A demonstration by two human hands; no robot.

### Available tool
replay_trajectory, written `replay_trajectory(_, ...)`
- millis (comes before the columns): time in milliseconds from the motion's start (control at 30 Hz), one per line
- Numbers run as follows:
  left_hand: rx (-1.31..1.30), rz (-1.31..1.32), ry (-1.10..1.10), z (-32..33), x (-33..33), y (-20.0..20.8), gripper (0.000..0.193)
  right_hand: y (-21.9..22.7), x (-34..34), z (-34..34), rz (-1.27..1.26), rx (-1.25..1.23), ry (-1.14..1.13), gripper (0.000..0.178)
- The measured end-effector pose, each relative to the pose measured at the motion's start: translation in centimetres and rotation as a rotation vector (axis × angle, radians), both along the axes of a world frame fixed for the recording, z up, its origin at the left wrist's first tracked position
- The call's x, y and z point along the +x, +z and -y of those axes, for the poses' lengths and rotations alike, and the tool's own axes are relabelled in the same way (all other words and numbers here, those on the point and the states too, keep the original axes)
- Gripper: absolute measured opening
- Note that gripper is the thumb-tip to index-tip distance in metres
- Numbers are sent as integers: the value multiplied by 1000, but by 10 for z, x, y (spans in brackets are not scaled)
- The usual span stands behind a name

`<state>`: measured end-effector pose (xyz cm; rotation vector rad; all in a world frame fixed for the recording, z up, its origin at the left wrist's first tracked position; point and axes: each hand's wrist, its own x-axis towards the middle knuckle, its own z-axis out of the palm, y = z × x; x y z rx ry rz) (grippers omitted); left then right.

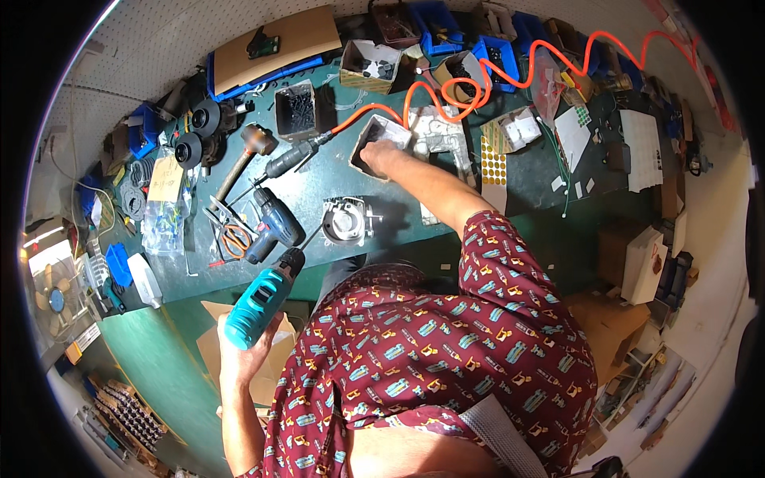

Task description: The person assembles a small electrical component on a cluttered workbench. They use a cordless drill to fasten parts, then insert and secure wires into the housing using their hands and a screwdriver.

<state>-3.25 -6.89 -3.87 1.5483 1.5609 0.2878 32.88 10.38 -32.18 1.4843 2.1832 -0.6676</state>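
My left hand (249, 360) is wrapped round the handle of a teal cordless drill (259, 307), held near the front edge of the bench. Its black chuck and long thin bit point up and right, toward a silver cast-metal housing (344, 221) on the bench. Beyond the housing, my right hand (384, 157) reaches down into a small open cardboard box (368, 170). The box wall hides its fingertips, so what they touch does not show.
On the green bench (319, 187) lie a dark blue drill (275, 223), a mallet (253, 143), an inline air screwdriver (291, 159) and orange-handled pliers (233, 240). An orange coiled hose (558, 65) crosses the back. A screw box (296, 111) and blue bins (498, 60) stand behind.
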Motion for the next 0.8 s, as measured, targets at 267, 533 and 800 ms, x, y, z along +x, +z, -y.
replay_trajectory(267, -32, 94, -9, 4, -12, -18, 25, 101, 15, 35, -921, -126, -802, 19)
replay_trajectory(533, -118, 220, 96, -8, -9, -41, 36, 89, -3, 111, -1792, -595, -1170, 19)
replay_trajectory(800, -51, 248, 77, -14, -4, -41, 32, 90, 2, 120, -1921, -694, -1190, 18)
